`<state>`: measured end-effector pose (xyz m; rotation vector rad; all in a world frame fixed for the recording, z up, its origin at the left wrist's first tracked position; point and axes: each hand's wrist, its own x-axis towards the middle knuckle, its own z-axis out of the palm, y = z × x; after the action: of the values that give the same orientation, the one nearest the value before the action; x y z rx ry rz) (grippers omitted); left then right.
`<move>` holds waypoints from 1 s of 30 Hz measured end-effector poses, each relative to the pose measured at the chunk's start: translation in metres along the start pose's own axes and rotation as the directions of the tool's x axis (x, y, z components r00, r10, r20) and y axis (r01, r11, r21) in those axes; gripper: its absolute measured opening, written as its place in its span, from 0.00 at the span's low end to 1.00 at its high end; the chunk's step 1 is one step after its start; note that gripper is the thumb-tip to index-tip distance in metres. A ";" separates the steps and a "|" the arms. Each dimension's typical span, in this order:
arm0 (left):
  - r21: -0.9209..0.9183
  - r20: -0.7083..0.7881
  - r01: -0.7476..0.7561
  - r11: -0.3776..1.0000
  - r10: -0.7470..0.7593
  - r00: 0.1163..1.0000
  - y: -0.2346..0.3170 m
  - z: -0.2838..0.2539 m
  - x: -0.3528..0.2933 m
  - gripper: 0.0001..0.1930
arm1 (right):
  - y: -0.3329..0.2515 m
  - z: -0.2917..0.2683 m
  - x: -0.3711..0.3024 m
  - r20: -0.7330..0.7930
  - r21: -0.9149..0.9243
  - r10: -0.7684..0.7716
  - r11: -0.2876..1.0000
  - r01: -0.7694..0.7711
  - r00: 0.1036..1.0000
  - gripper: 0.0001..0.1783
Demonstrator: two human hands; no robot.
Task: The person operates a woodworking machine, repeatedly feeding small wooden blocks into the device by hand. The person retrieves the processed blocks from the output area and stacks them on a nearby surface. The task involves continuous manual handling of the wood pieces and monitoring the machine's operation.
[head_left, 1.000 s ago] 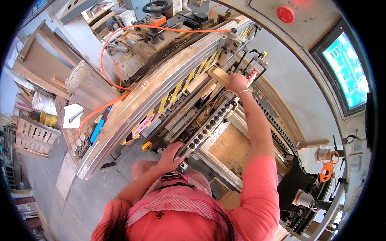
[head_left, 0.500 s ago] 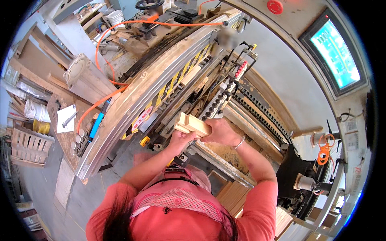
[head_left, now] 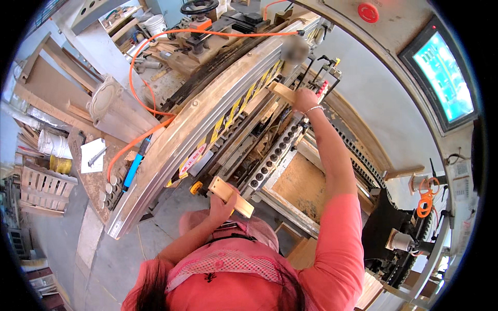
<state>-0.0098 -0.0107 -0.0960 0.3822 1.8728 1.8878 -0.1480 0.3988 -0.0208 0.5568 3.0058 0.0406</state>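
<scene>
Close to my body, my left hand [head_left: 222, 207] is closed around a short, pale wooden block [head_left: 222, 188] with a small hole near its far end. My right arm reaches far forward over the machine, where my right hand [head_left: 307, 100] grips another pale wooden block [head_left: 281, 92] by its right end. That block's left end lies over the far part of the machine, beside the yellow-and-black striped strip [head_left: 220, 127]; whether it touches anything there I cannot tell. Below my right forearm runs a rail with a row of round black parts [head_left: 268, 163].
A long metal beam with a wooden top [head_left: 171, 132] borders the machine on the left. An orange hose [head_left: 136, 67] loops over it, near a blue tool [head_left: 134, 171]. A lit screen [head_left: 438, 75] and a red button [head_left: 368, 13] stand at upper right.
Both hands were together holding stacked wooden pieces. Now they are apart: the right has gone far forward with one block, and the left has come down toward my body with another.
</scene>
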 end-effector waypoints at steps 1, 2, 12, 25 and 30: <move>0.042 -0.006 -0.018 0.999 0.019 1.000 0.001 0.000 -0.001 0.07 | -0.003 0.001 0.008 0.025 0.008 0.034 0.999 -0.034 0.999 0.21; 0.085 -0.008 -0.037 0.996 0.037 0.999 0.002 0.001 -0.001 0.07 | -0.005 0.002 0.016 0.050 0.014 0.069 0.997 -0.070 0.996 0.22; 0.201 0.018 -0.110 0.973 0.109 0.994 -0.021 0.003 0.002 0.14 | -0.005 0.021 0.025 0.105 0.039 -0.079 0.996 0.075 0.991 0.28; 0.206 0.066 -0.016 0.978 0.002 0.998 -0.002 0.005 0.005 0.15 | 0.005 0.026 0.008 -0.097 0.129 -0.037 0.990 0.049 0.995 0.25; 0.184 0.073 -0.024 0.983 0.011 0.997 -0.005 0.004 0.004 0.14 | 0.004 0.032 0.012 -0.110 0.110 -0.026 0.993 0.038 0.994 0.25</move>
<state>-0.0111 -0.0054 -0.1016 0.5204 2.0088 1.6922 -0.1546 0.4072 -0.0536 0.5325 3.1380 -0.1041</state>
